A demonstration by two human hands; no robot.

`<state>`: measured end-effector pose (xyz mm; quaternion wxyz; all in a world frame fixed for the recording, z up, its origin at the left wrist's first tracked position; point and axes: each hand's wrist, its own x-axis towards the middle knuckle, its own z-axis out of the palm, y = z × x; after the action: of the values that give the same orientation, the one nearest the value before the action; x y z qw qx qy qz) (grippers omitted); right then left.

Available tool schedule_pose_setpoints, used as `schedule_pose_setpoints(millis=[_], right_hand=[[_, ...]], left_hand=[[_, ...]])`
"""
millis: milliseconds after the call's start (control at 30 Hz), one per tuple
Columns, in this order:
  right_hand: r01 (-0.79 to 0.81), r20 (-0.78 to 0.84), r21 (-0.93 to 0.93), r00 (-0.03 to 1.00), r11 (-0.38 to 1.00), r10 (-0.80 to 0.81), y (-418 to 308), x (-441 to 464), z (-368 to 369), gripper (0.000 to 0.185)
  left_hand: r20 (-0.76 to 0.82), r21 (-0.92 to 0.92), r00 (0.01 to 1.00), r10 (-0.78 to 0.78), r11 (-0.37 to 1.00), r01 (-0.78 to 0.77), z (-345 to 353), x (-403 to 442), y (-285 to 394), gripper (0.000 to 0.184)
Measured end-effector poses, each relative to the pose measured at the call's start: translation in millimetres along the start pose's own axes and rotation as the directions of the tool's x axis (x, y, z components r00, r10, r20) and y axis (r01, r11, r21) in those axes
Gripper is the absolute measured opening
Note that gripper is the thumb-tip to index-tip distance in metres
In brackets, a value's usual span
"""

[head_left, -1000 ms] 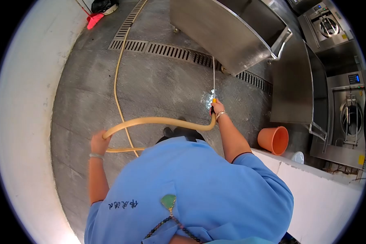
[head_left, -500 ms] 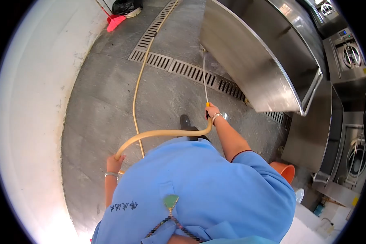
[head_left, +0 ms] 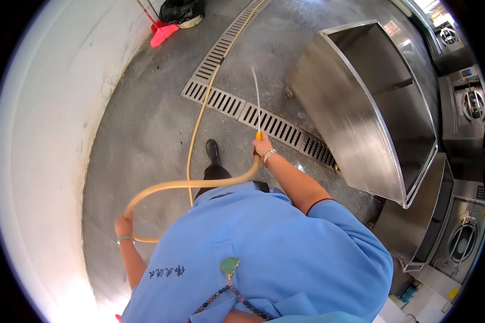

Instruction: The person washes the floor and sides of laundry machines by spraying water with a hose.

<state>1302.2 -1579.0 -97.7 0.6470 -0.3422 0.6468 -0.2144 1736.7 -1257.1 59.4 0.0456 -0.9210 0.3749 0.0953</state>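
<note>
Water shoots in a thin white jet from the yellow tip of a hose nozzle (head_left: 258, 135), and my right hand (head_left: 262, 145) is closed around it. From there a thick tan hose (head_left: 194, 183) bends across the front of my blue shirt. My left hand (head_left: 123, 226), slightly blurred, is wrapped round the hose at the left. Beyond that hand the hose loops back under and runs up the floor. The jet passes over a slotted drain grate (head_left: 275, 125) toward the wet grey floor.
A large open stainless steel cart (head_left: 350, 107) on casters stands to the right, with a second steel cart (head_left: 409, 215) nearer me. Front-loading machines (head_left: 463, 239) line the right edge. A white wall (head_left: 54, 107) curves along the left; a red dustpan (head_left: 163, 33) and a black bag (head_left: 182, 11) are at its far end.
My left hand has moved left and down with the hose. The nozzle and jet have swung left, off the cart's base onto the floor. A booted foot has come forward, and the view has shifted.
</note>
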Motion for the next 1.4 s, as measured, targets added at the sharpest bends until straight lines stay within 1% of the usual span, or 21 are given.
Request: schedule_pose_setpoints(millis=[33,100,167,233,267,300,400,433,567,667,733,833,900,933,1033,1067,1133,1167,1267,1367,1400], right_hand=[[0.007,-0.012,0.013,1.000,1.000,-0.007,-17,9,15,0.054],[-0.014,-0.072,0.074,0.997,0.997,0.020,-54,29,36,0.056],[0.052,-0.112,0.167,0.993,0.985,-0.033,-84,51,52,0.055],[0.073,-0.201,0.306,0.979,0.949,-0.011,-119,62,67,0.050],[0.075,-0.216,0.307,0.976,0.949,-0.008,-131,68,69,0.050],[0.086,-0.227,0.398,0.974,0.913,0.007,-143,77,69,0.049],[0.084,-0.245,0.573,0.967,0.815,0.072,-166,93,60,0.046],[0.075,-0.242,0.645,0.964,0.760,0.110,-177,101,53,0.045],[0.113,-0.330,0.687,0.929,0.718,0.169,-207,135,36,0.042],[0.124,-0.350,0.683,0.920,0.720,0.175,-230,175,24,0.042],[0.145,-0.358,0.698,0.919,0.701,0.166,-240,210,15,0.042],[0.183,-0.393,0.714,0.904,0.676,0.169,-261,268,-3,0.046],[0.148,-0.482,0.673,0.831,0.725,0.278,-288,300,-17,0.049],[0.135,-0.476,0.665,0.835,0.734,0.277,-301,316,-27,0.049],[0.058,-0.439,0.640,0.846,0.766,0.302,-334,362,-58,0.047],[0.032,-0.429,0.684,0.826,0.729,0.366,-340,380,-67,0.044],[-0.054,-0.376,0.717,0.810,0.695,0.450,-361,401,-81,0.042],[-0.124,-0.323,0.742,0.794,0.658,0.514,-370,409,-86,0.040],[-0.117,-0.317,0.777,0.776,0.618,0.545,-395,439,-106,0.037],[-0.076,-0.371,0.779,0.743,0.622,0.556,-407,479,-121,0.038],[-0.080,-0.394,0.752,0.741,0.654,0.544,-415,490,-124,0.039]], left_hand=[[-0.037,0.070,0.999,0.023,0.997,-0.021,-16,41,-2,0.038],[-0.131,0.043,0.977,0.169,0.985,-0.164,-44,123,3,0.038],[-0.188,0.190,0.929,0.318,0.940,-0.284,-67,214,10,0.034],[-0.185,0.069,0.917,0.352,0.936,-0.346,-109,287,52,0.026],[-0.232,0.050,0.892,0.389,0.920,-0.388,-119,318,76,0.025],[-0.279,0.033,0.863,0.420,0.903,-0.429,-129,347,100,0.024],[-0.266,-0.067,0.836,0.480,0.856,-0.513,-159,380,187,0.023],[-0.207,-0.159,0.849,0.487,0.839,-0.520,-157,395,211,0.026],[-0.068,-0.426,0.834,0.548,0.740,-0.520,-115,434,265,0.030],[0.003,-0.312,0.841,0.542,0.799,-0.514,-94,452,291,0.033],[0.026,-0.350,0.852,0.523,0.803,-0.482,-70,474,294,0.034],[0.138,-0.257,0.875,0.464,0.870,-0.421,-45,498,308,0.037],[0.191,-0.268,0.890,0.414,0.894,-0.358,-43,506,333,0.037],[0.232,-0.286,0.894,0.382,0.906,-0.313,-41,512,347,0.036],[0.237,-0.173,0.883,0.404,0.912,-0.371,-29,546,381,0.034],[0.260,-0.151,0.880,0.397,0.917,-0.369,-27,553,386,0.034],[0.290,-0.347,0.917,0.274,0.923,-0.166,-24,567,418,0.033],[0.303,-0.337,0.911,0.279,0.926,-0.172,-26,575,431,0.033],[0.260,-0.388,0.904,0.338,0.894,-0.223,-37,613,484,0.035],[0.219,-0.274,0.921,0.323,0.926,-0.260,-55,668,520,0.036],[0.174,-0.188,0.913,0.368,0.923,-0.336,-64,687,535,0.036]])
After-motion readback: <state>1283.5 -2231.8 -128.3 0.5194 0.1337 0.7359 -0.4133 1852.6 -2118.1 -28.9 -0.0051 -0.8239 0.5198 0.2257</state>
